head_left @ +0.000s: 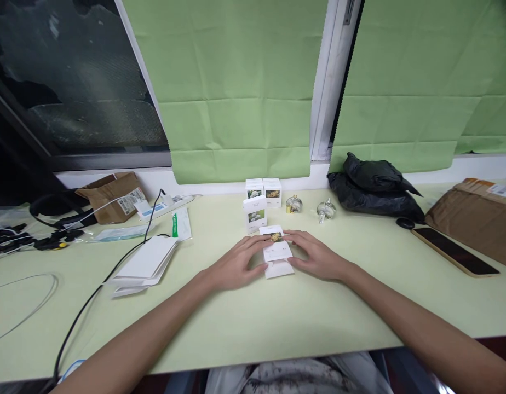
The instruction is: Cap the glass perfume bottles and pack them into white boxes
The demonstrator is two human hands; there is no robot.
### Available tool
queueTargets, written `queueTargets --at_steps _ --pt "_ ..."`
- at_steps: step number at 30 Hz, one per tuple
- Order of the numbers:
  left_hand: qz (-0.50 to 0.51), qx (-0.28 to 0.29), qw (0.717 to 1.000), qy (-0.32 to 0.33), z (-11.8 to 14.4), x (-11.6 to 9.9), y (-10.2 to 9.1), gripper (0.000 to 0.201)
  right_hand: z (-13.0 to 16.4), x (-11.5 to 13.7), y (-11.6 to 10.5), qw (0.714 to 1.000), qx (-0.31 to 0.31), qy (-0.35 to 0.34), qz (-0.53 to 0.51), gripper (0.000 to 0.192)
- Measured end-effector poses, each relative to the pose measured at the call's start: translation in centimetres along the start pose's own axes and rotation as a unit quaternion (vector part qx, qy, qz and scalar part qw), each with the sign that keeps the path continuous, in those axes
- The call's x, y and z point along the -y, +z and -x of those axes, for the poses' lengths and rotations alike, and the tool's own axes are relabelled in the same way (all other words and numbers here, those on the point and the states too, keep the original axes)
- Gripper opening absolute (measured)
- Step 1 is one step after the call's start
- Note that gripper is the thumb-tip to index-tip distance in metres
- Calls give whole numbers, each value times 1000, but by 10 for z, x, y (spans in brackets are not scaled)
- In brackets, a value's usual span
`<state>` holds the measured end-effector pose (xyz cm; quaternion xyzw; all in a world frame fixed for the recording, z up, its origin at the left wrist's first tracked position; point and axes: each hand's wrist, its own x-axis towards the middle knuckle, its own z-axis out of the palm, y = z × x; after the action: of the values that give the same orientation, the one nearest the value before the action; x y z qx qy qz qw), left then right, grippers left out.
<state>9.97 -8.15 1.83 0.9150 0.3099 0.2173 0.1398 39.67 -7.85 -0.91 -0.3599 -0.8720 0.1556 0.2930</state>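
Observation:
A small white box [276, 251] printed with yellow flowers lies on the table, its end flap [279, 268] folded out toward me. My left hand [240, 264] grips its left side, thumb near the flap and fingers along the edge. On the opposite side, my right hand [316, 255] holds it with fingertips at the far part and thumb by the flap. Just behind stands a white box with white flowers [255, 215]. Two more boxes, a left one [253, 187] and a right one [272, 192], stand farther back.
A gold-trimmed glass bottle [294, 204] and a silver-topped one [326, 209] stand behind my right hand. Folded white sheets [144, 262] and a black cable [101, 284] lie left. A phone [454, 250], black bag [374, 189] and cardboard box [477, 216] are right.

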Motion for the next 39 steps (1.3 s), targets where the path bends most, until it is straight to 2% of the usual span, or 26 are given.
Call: queueTargets --at_steps 5,9,12,17,29,39 --pt "2 37 999 3 6 4 -6 77 4 10 -12 997 -4 28 -78 46" --pt "10 48 999 -14 8 4 0 87 4 24 -9 997 4 38 -65 39" --pt "19 21 999 -18 6 2 5 79 3 28 -6 998 25 29 -45 31" --pt "27 -6 1000 -5 2 1 10 60 2 27 0 999 13 -9 -31 7" --pt "47 -14 998 -33 1 -2 10 38 2 20 3 996 -15 -85 10 20" --pt "58 -13 998 -25 0 0 10 39 -1 24 7 996 -37 -76 10 18"
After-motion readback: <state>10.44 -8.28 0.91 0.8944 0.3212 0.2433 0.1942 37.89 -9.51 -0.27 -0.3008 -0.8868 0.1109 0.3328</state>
